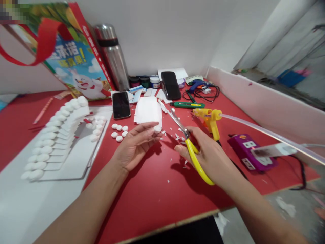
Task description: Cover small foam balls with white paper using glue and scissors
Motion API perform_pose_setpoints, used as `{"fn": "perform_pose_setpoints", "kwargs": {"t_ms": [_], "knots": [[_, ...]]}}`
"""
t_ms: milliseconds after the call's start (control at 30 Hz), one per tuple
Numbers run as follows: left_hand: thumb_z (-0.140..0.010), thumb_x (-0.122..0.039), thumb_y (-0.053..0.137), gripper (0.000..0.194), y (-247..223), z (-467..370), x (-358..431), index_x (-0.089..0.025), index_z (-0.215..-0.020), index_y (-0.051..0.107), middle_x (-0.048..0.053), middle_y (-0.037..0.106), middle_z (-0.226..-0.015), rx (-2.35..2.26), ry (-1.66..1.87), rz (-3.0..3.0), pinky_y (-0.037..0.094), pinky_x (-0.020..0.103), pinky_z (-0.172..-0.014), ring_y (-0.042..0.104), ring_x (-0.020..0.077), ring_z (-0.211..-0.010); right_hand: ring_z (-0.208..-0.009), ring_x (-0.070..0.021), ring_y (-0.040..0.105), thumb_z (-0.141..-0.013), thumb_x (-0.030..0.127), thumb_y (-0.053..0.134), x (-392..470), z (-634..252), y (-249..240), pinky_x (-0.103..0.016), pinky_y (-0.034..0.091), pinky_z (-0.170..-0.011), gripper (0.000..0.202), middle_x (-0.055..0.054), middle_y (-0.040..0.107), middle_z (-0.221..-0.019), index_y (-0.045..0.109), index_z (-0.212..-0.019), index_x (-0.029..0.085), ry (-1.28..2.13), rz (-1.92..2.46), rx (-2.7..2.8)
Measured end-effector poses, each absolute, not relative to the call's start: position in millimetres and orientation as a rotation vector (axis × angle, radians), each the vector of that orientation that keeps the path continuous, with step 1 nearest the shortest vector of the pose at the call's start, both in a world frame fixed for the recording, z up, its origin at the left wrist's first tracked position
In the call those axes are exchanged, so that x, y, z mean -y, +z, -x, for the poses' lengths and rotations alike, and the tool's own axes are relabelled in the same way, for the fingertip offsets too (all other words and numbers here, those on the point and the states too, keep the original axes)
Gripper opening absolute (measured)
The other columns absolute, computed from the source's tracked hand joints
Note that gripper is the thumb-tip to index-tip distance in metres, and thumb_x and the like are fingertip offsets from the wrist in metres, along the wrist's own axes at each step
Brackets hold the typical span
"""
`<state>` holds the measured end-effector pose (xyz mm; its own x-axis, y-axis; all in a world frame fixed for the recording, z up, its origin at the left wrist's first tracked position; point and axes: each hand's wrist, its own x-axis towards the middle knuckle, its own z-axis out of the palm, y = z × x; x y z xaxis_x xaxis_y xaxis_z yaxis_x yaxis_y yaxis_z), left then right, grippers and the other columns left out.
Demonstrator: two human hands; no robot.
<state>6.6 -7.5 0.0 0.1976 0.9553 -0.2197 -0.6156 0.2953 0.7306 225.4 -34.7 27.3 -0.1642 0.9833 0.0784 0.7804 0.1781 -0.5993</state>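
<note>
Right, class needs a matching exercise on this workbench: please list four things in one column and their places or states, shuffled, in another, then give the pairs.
Column one
1. Scissors
2. Small white piece
3. Glue gun
4. Steel flask

Column two
A. Standing next to the picture bag
B. Held in the right hand
C. Clear stick at its back end
D. Held in the left hand

Pairs: 1-B, 2-D, 3-C, 4-A
</note>
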Motion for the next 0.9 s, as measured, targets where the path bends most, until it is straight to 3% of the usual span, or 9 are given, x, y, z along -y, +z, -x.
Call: {"fn": "perform_pose_setpoints", "kwargs": {"t_ms": [133, 333, 633, 900], "knots": [[-0.071, -0.008, 0.085, 0.019, 2, -9, 7, -0.013, -0.089, 0.079, 0.007, 0.079, -0.086, -0.762, 1.226, -0.541, 0.061, 0.022, -0.079, 0.076, 0.0154, -0.080, -0.065, -0.0197, 0.061, -0.090, 0.063, 0.061, 36, -226, 26, -0.029, 0.044, -0.058, 0.047, -0.005, 0.067, -0.087, 0.055, -0.111, 0.021, 0.595, 1.651, 2.009], [-0.070, -0.010, 0.087, 0.026, 3, -11, 7, -0.012, -0.095, 0.079, 0.007, 0.080, -0.090, -0.802, 1.229, -0.593, 0.061, 0.023, -0.083, 0.077, 0.0160, -0.082, -0.071, -0.0220, 0.064, -0.092, 0.063, 0.058, 42, -226, 28, -0.031, 0.047, -0.062, 0.048, -0.006, 0.068, -0.087, 0.054, -0.116, 0.021, 0.633, 1.641, 2.025], [-0.074, -0.013, 0.086, 0.020, -7, -12, 8, -0.015, -0.092, 0.077, 0.004, 0.079, -0.091, -0.880, 1.327, -0.819, 0.059, 0.026, -0.089, 0.075, 0.0144, -0.087, -0.098, -0.0332, 0.068, -0.085, 0.074, 0.061, 52, -217, 19, -0.043, 0.053, -0.082, 0.080, -0.017, 0.064, -0.115, 0.051, -0.138, 0.015, 0.450, 1.604, 2.242], [-0.074, -0.018, 0.087, 0.020, -7, -13, 11, -0.018, -0.092, 0.078, 0.002, 0.079, -0.092, -0.910, 1.342, -0.971, 0.060, 0.026, -0.091, 0.074, 0.0141, -0.089, -0.093, -0.0343, 0.069, -0.082, 0.082, 0.054, 53, -212, 17, -0.043, 0.053, -0.077, 0.085, -0.016, 0.064, -0.110, 0.054, -0.135, 0.015, 0.341, 1.655, 2.256]]}}
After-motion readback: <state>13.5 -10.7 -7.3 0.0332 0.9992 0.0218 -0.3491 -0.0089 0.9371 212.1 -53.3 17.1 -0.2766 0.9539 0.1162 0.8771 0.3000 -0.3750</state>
